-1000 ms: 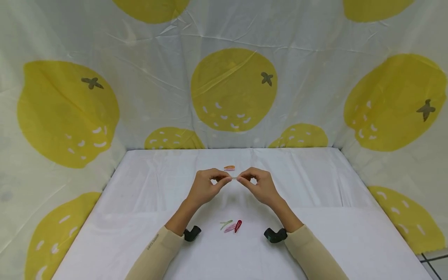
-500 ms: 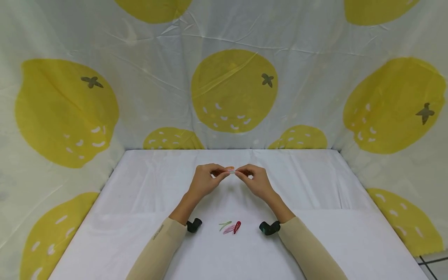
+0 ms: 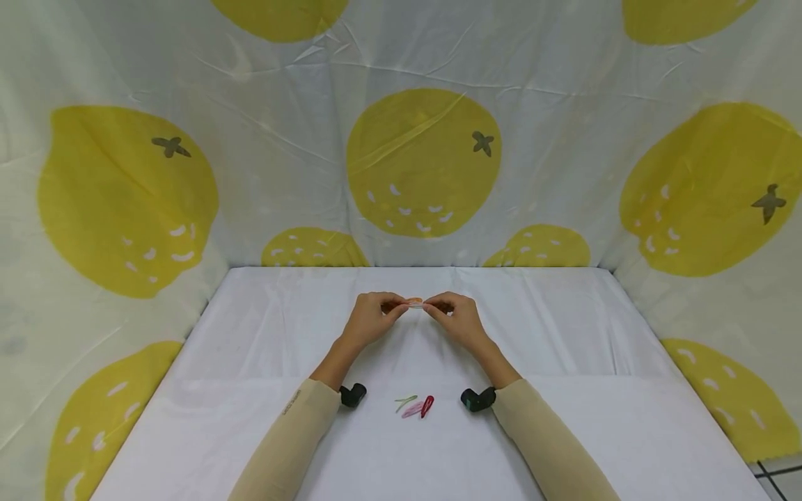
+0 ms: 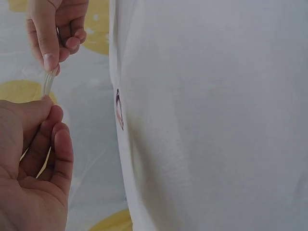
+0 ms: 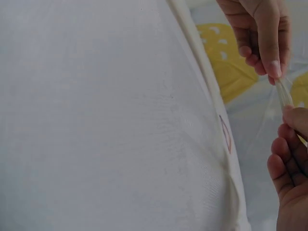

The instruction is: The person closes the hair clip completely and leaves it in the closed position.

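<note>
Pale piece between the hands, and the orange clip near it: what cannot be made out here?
- Both ends of the pale piece: covered by the left hand and right hand, both wrist views.
- Fine details of the orange clip: too small, head view.

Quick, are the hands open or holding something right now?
Left hand: pinching one end of a thin pale object.
Right hand: pinching its other end.

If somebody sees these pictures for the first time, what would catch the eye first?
Probably the big yellow fruit prints on the cloth behind the white table. Next, above its far half, left hand and right hand pinching a pale strip. Nearer lie green, pink and red clips.
</note>
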Demonstrator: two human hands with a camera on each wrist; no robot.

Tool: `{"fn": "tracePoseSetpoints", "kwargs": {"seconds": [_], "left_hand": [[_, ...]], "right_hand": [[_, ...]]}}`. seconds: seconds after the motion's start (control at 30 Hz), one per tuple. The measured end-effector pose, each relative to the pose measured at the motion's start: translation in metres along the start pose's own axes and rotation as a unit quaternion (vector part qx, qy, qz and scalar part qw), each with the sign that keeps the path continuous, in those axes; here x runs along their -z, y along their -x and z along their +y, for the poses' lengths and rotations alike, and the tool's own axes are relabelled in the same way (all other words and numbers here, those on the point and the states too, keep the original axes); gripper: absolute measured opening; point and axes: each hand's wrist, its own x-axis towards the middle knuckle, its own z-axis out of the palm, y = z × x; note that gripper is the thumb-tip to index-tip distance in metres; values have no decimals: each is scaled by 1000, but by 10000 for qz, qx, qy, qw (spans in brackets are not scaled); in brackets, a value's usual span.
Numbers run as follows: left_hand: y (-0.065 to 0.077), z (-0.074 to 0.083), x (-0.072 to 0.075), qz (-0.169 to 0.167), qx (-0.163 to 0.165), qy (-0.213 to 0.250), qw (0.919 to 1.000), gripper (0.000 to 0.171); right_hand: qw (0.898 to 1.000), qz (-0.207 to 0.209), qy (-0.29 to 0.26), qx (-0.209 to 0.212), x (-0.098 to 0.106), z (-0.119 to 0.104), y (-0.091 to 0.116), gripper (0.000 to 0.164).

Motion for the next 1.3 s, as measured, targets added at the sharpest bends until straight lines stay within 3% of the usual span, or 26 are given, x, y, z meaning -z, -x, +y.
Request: {"fn": "tracePoseSetpoints", "kwargs": {"seconds": [0.33,0.67,0.83,1.07,1.3], "left_hand": [[-10,-15,-8,-136,244,-76,9996,13],[-15,-21,-19,-152,583,-166,9980,11],[-16,-22,-24,-223,873,-262,9956,11],[-18,-23,-27,-172,771,-483,9957,10],[-21,-22,-30,-50,968,-630,9933,10]], "right_hand": [[9995,50,154,-289,-11,16,-5,13],[9960,24,372,-812,-22,22,-6,12],[9948,-52,642,-794,-27,28,-7,13],[9935,-52,770,-839,-29,26,-11,10],[9921,-3,913,-859,-30,25,-17,8]]}}
